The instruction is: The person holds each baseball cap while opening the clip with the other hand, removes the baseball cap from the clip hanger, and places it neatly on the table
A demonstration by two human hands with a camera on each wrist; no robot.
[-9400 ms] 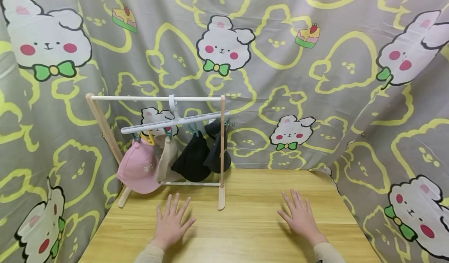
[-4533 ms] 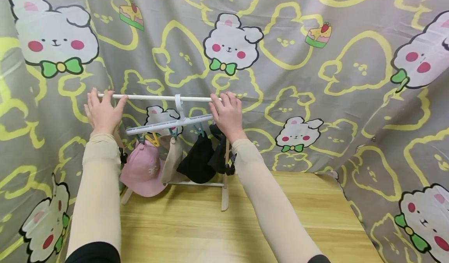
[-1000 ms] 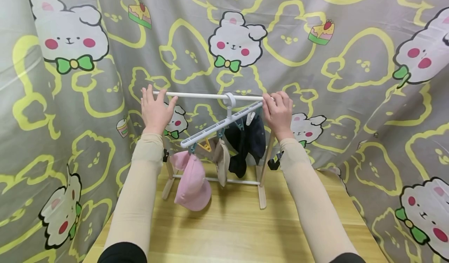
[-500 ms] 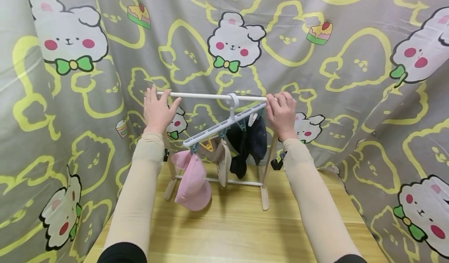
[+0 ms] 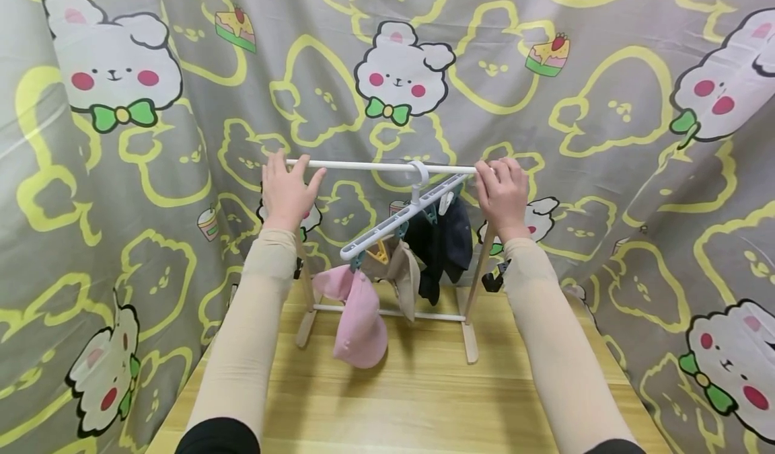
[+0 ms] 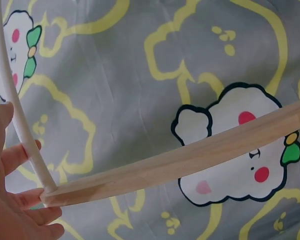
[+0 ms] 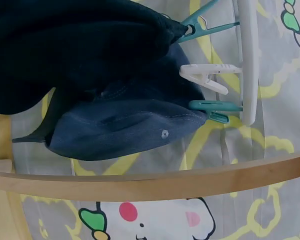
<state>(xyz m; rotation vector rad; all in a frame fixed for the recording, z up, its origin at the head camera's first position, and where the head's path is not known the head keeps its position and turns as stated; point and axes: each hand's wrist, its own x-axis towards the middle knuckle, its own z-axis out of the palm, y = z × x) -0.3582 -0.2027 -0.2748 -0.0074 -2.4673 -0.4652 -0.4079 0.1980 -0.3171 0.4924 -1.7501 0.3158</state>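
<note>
A small wooden hanging rack (image 5: pixel 357 167) with a white top rod stands on the table. At the rod's left end my left hand (image 5: pixel 287 195) grips the corner; the left wrist view shows fingers behind the rod and the thumb on the other side. My right hand (image 5: pixel 504 192) holds the right end with curled fingers. A grey clip hanger (image 5: pixel 393 224) hangs slantwise from the rod. Clipped below are a pink cap (image 5: pixel 360 326), a beige cap (image 5: pixel 404 276), a black cap (image 5: pixel 424 245) and a navy cap (image 7: pixel 125 127). The right wrist view does not show the right hand.
The wooden table (image 5: pixel 387 400) extends in front of the rack and to its right. A grey patterned curtain (image 5: pixel 484 44) encloses the back and both sides. A yellow clip (image 5: pixel 380 252) and a white clip (image 7: pixel 205 77) are also on the hanger.
Both hands went from lying over the table to gripping the rack's top ends. The rack has moved right with them, still shifting over the last second. The hanger has turned aslant and the caps swing.
</note>
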